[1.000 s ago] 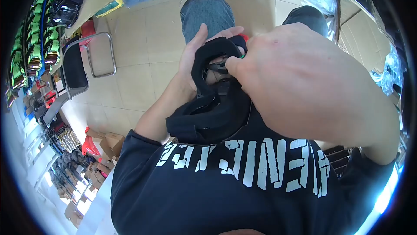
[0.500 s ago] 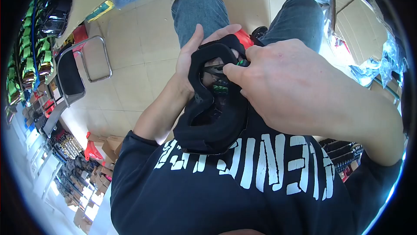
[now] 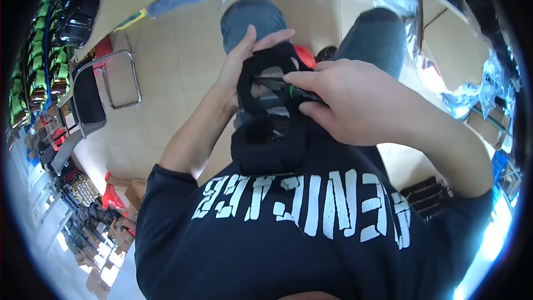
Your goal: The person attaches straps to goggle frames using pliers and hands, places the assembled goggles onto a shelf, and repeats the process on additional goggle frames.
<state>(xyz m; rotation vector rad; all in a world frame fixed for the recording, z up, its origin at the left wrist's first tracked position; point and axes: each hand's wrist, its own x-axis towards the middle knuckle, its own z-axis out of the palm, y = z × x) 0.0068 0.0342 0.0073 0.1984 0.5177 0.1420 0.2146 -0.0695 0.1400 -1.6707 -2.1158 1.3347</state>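
Note:
A pair of black foam-edged goggles (image 3: 269, 158) is held on end above my lap, its inner side facing me. My left hand (image 3: 236, 64) supports the goggles from the left and behind. Its thumb and a finger stick out past the upper end, and its other fingers are hidden. My right hand (image 3: 355, 97) is closed around a slim black tool (image 3: 302, 94) with a green ring. The dark tip of the tool points left across the upper eye opening. Whether it touches the lens or frame I cannot tell.
Something red (image 3: 304, 54) lies just beyond the goggles, between my knees. A black chair (image 3: 89, 94) with a metal frame stands left. Green-strapped goods (image 3: 39, 78) hang at far left. Plastic-wrapped items (image 3: 477, 92) are at right, cardboard boxes (image 3: 133, 192) at lower left.
The goggles have turned more upright, and their lower end has moved up and away from my shirt. My right hand has shifted its grip, so more of the black tool shows.

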